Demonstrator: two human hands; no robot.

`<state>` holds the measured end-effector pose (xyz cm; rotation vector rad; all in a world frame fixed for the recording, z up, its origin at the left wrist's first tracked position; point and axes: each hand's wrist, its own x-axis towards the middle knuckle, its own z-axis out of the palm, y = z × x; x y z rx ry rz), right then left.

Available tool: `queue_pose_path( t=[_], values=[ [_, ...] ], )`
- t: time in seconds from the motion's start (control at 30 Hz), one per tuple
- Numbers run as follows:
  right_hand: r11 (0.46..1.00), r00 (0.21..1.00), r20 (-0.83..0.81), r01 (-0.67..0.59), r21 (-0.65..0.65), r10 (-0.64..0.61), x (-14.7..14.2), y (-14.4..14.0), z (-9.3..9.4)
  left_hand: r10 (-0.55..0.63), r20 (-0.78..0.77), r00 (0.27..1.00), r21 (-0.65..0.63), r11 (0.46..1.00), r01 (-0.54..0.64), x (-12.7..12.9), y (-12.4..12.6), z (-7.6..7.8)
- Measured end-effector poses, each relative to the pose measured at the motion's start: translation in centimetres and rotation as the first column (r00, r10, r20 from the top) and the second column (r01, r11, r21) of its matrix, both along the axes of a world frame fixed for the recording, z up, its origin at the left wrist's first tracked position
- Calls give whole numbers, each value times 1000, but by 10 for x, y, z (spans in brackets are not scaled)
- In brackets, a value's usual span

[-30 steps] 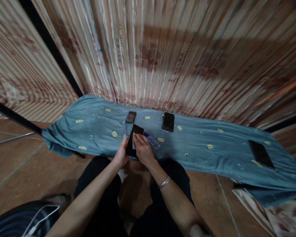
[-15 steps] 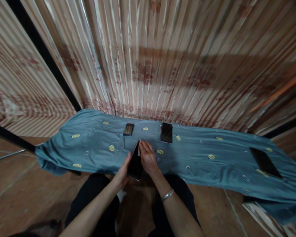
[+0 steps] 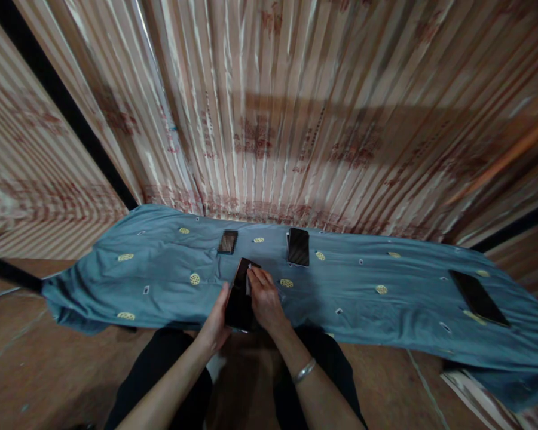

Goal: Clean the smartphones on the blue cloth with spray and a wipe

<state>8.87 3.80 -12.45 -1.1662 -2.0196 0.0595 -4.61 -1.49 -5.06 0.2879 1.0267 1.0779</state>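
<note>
My left hand [image 3: 216,322] grips the left edge of a dark phone [image 3: 238,303], held with its black, glossy face up over the near edge of the blue cloth. Against the upper right part of that face, my right hand [image 3: 266,298] presses a small white wipe [image 3: 249,278], its fingers closed together over it. Whether the wipe is paper or fabric I cannot tell. Beyond the hands lies a small rectangular item [image 3: 228,242], its surface blurred out. Right of it, a black phone [image 3: 298,246] rests on something thin and pale.
The blue cloth [image 3: 161,283] with yellow pineapple prints covers a long, low surface. Another dark phone or tablet [image 3: 479,297] lies at its right end. A striped curtain [image 3: 269,107] hangs behind, with black poles [image 3: 67,107] at the sides. Folded material [image 3: 470,391] sits below the right end.
The phone has turned flatter, showing more of its face. My right hand has shifted from its upper right edge onto the face with the wipe. The view has moved slightly.
</note>
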Motion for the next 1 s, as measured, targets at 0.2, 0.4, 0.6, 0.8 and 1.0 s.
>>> queue_pose_path(
  t=[0.2,0.4,0.6,0.8,1.0],
  values=[
    [996,996,-32,83,-30,-84,9,12,-3,-22,15,1000,-11,1000,23,1,0,-6],
    [993,988,-101,118,-24,-120,16,18,-6,-92,44,995,25,996,91,-1,-3,-8],
    [992,988,-101,116,-55,-121,13,19,-7,-58,40,998,-7,998,58,-2,-4,-2],
    [992,992,-66,103,-72,-108,9,16,-7,-45,33,998,8,999,45,-6,-1,-5],
    [994,997,-32,68,-82,-71,8,13,3,-50,21,999,12,999,50,-1,0,-3]
  ],
)
